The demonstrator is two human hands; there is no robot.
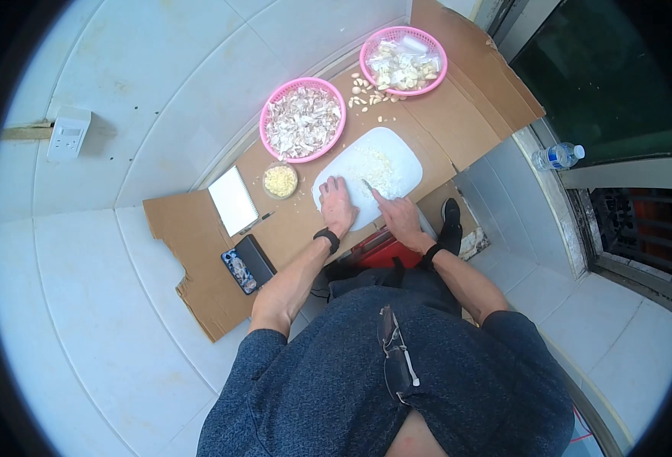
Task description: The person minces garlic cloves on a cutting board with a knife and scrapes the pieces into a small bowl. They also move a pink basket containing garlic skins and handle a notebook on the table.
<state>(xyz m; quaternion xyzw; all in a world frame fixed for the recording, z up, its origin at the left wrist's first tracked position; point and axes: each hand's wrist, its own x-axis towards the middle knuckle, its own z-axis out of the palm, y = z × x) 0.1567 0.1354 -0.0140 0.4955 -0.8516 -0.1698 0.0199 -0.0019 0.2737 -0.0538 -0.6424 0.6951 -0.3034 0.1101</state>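
A white cutting board (406, 152) lies on the cardboard, with finely chopped garlic (382, 171) spread over its middle and far side. My left hand (337, 204) rests flat on the board's near left part, fingers stretched out, holding nothing. At the board's near edge my right hand (401, 218) is closed around a small knife (366, 185), its index finger pointing along the tool. Only the front of the knife shows beyond the fingers, reaching into the chopped garlic; the handle is hidden in the palm.
A pink basket (262, 122) holds garlic skins; another pink basket (363, 61) holds cloves and a plastic bag. Loose cloves (378, 97) lie between them. Left are a tub of chopped garlic (280, 181), notebook (232, 202), pen (257, 223) and phone (238, 271). A bottle (558, 157) stands right.
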